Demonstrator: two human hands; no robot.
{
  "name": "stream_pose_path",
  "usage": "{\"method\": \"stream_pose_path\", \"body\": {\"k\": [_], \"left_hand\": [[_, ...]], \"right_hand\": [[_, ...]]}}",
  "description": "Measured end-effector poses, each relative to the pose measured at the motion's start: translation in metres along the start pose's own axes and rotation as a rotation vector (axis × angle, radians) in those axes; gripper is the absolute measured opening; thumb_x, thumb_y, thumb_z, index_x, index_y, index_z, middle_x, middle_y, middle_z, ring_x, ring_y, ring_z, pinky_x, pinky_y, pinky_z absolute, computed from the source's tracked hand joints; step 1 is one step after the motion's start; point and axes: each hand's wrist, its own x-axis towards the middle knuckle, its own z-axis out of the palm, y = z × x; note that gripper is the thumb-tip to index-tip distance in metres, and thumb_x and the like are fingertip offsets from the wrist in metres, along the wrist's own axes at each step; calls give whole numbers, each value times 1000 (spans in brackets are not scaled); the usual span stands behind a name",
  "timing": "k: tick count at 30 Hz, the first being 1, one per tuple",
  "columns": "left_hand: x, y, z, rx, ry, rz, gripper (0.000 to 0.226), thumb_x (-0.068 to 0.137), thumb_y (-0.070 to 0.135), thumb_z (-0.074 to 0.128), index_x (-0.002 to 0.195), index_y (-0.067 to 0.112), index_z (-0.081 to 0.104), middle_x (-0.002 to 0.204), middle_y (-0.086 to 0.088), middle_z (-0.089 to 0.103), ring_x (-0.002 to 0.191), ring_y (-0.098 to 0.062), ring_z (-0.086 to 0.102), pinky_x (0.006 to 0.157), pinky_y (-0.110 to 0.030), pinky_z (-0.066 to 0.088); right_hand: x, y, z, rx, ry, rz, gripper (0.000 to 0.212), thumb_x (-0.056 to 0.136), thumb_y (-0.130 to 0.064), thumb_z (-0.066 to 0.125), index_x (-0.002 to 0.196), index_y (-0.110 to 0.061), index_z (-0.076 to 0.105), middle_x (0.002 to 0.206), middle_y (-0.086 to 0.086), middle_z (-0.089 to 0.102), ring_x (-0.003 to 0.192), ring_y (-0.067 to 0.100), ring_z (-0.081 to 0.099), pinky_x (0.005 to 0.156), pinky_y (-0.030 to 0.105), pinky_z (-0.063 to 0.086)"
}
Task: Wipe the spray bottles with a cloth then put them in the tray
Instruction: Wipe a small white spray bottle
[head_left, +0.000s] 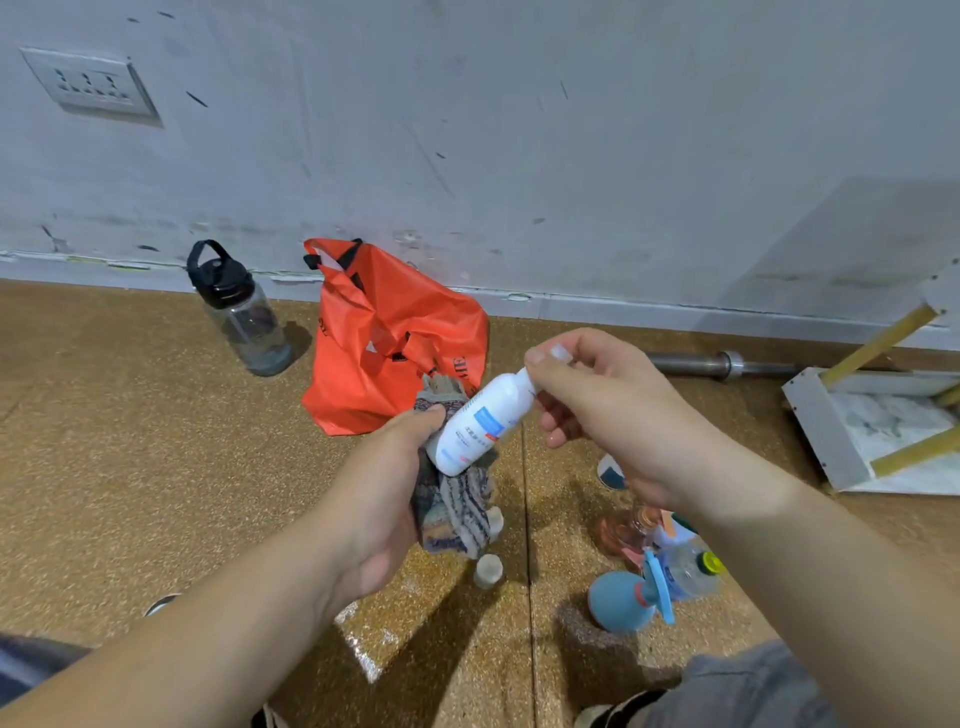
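1. Grey trouser knee (753, 686), lower right corner; both bare forearms rise from the bottom edge and meet at frame centre.
2. Blue spray bottle (621, 603), on its side on the speckled brown floor (130, 467), lower right of centre. Just behind it, touching or nearly so: a clear bottle with a yellow-green cap (693, 569) and a pinkish bottle (621, 530), both partly hidden by the right forearm.
3. Small pale cylinder (488, 570), upright on the floor below the cloth; blurred, what it is cannot be told.
4. Left hand (384, 499), centre, palm turned inward. Fingers curled round a striped grey-blue cloth (452, 509); the thumb presses the cloth's upper fold against the bottle's side. The cloth's loose end hangs below the fist.
5. White spray bottle (478, 426), blue label, held in the air between both hands, tilted with its base low left against the cloth and its neck high right.
6. Right hand (613, 410), right of centre, wrist bent down. Thumb and forefinger pinch the bottle's neck below its clear cap (560, 353); the remaining fingers curl loosely, apart from the bottle.
7. Orange bag (395, 332), slumped behind the hands.
8. Dark-lidded water bottle (244, 317), upright, left of the bag.
9. Metal bar (717, 364) along the wall base; white legged stand (831, 431), tipped over, right edge. Whether it is the tray cannot be told.
10. Scuffed grey wall (519, 130); socket plate (91, 83), upper left.
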Motion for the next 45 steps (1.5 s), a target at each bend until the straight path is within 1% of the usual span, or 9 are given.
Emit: {"method": "stream_pose_path", "body": {"k": [7, 14, 19, 23, 28, 33, 36, 41, 45], "left_hand": [[1, -2, -7, 75, -52, -142, 49, 99, 35, 55, 124, -5, 67, 105, -26, 76, 83, -33, 69, 57, -31, 56], [-10, -7, 4, 256, 55, 115, 34, 110, 35, 46, 115, 10, 68, 92, -22, 76, 67, -24, 70, 50, -29, 56], [-17, -25, 5, 927, 10, 823, 43, 105, 46, 38, 146, 37, 51, 138, 18, 61, 129, -2, 55, 109, -36, 46], [-16, -32, 4, 1037, 6, 876, 59, 109, 44, 36, 164, 32, 23, 166, 21, 29, 152, 7, 20, 126, -27, 23], [1, -32, -1, 590, -26, 516, 34, 112, 37, 38, 131, 54, 60, 125, 25, 70, 118, 4, 62, 100, -20, 47], [-2, -31, 1, -32, -230, -184, 57, 108, 51, 37, 131, 9, 66, 122, -30, 70, 100, -38, 70, 98, -53, 55], [-7, -19, 3, -65, -248, -234, 58, 106, 50, 40, 135, 3, 61, 125, -33, 68, 92, -37, 70, 74, -40, 58], [-2, -13, -2, 146, -79, -135, 32, 104, 19, 48, 125, 0, 63, 106, -31, 75, 98, -45, 73, 90, -49, 56], [-10, -6, 2, 281, -17, 53, 27, 103, 7, 46, 111, -11, 63, 84, -28, 74, 58, -27, 69, 48, -30, 55]], "right_hand": [[-4, -6, -11, -21, -205, -82, 13, 101, 2, 57, 110, 3, 67, 81, 17, 61, 65, 19, 57, 57, 28, 53], [-6, 2, 1, -249, -93, -172, 32, 94, -38, 68, 96, -6, 67, 78, 21, 59, 68, 24, 55, 69, 52, 53], [-6, 15, 7, -333, -53, -151, 16, 96, -20, 64, 91, -5, 61, 54, -6, 54, 49, 7, 42, 51, 27, 39], [-5, 11, 5, -304, -69, -144, 26, 81, -29, 58, 95, -9, 67, 91, 27, 68, 72, 20, 54, 70, 52, 51], [-7, 10, 5, -168, -92, -151, 22, 87, -34, 64, 94, -14, 69, 86, 20, 69, 77, 19, 57, 78, 46, 50], [0, 10, -1, -83, -56, -118, 14, 103, -15, 60, 98, -5, 68, 82, 6, 66, 75, 12, 56, 71, 29, 48], [0, 7, 0, -44, -34, -105, 15, 102, -15, 64, 97, -2, 67, 79, 5, 65, 74, 13, 57, 70, 25, 53], [-1, 2, -3, 32, -96, 4, 15, 98, -21, 69, 91, -9, 62, 87, 16, 66, 77, 20, 64, 71, 35, 57], [-1, 2, -3, -2, -25, 15, 21, 103, -15, 61, 104, 6, 61, 87, 17, 68, 74, 14, 71, 65, 29, 61]]}}
